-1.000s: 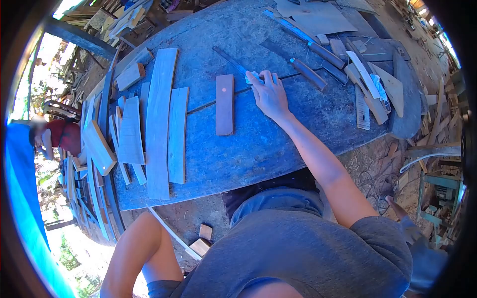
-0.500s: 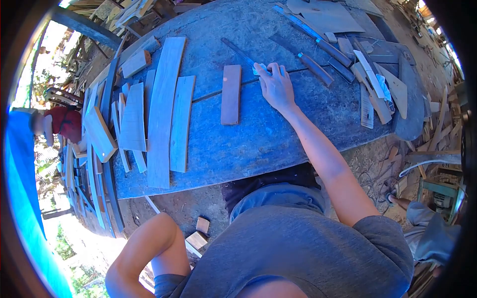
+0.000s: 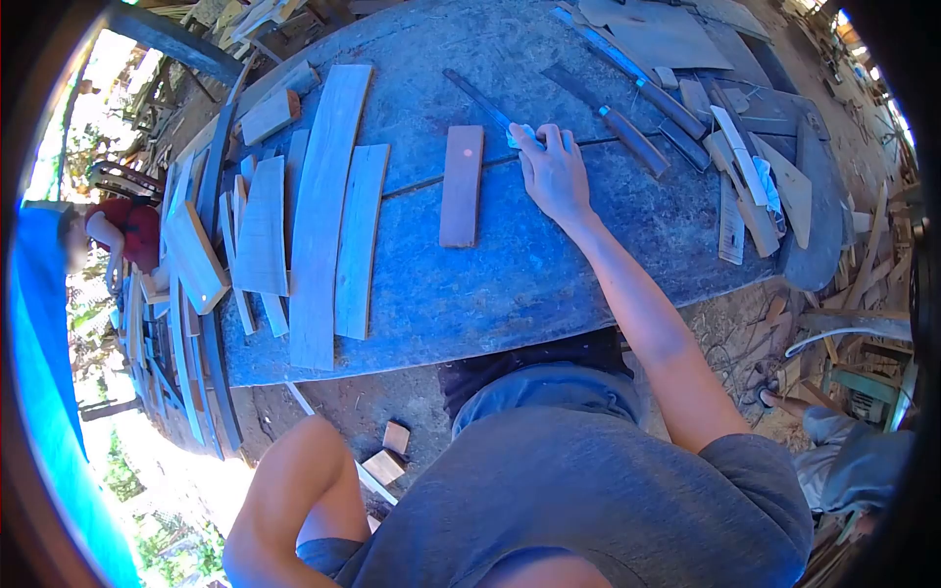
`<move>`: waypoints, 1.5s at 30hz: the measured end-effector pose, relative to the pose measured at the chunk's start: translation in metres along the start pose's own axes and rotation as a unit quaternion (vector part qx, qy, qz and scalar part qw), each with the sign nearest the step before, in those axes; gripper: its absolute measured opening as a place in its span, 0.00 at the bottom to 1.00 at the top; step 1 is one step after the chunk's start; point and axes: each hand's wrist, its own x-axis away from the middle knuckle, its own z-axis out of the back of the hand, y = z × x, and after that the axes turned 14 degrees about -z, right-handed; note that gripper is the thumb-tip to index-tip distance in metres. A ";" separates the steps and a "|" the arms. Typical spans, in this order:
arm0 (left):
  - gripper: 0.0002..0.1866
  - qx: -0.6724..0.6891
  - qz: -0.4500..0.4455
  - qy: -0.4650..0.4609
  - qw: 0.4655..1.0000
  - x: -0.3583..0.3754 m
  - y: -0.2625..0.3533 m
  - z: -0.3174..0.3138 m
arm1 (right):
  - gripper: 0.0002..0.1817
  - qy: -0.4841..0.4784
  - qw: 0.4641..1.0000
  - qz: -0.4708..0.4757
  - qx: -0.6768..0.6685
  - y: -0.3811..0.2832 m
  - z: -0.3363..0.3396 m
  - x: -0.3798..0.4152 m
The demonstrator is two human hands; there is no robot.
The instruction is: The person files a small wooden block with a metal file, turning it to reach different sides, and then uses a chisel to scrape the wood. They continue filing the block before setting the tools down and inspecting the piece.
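Note:
My right hand (image 3: 556,176) is over the table, thumb and bent fingers closed on the near end of a narrow, dark-bladed tool (image 3: 476,97). The blade points away to the left, and a pale blue-white patch shows at the fingers; the hand hides most of the grip. Left of the hand, apart from it, lies a short reddish-brown wooden block (image 3: 461,191). To the right rests a tool with a dark blade and wooden handle (image 3: 635,140). My left arm (image 3: 294,490) is bent at my side, its hand out of sight.
Long boards (image 3: 329,216) and wood offcuts cover the left of the blue-stained table (image 3: 529,284). More handled tools and thin wood pieces (image 3: 745,176) lie at the right. A person in red (image 3: 132,235) is at the far left, another person's leg (image 3: 823,431) at the lower right.
The view has shifted slightly, moving the table items a little in the frame. My right hand stays at the narrow-bladed tool. The person in red has shifted posture, an arm now showing lower.

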 end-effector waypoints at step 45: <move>0.09 0.107 -0.099 0.088 0.985 0.035 -0.068 0.067 | 0.21 -0.030 0.999 -0.019 -0.007 0.001 0.004 -0.006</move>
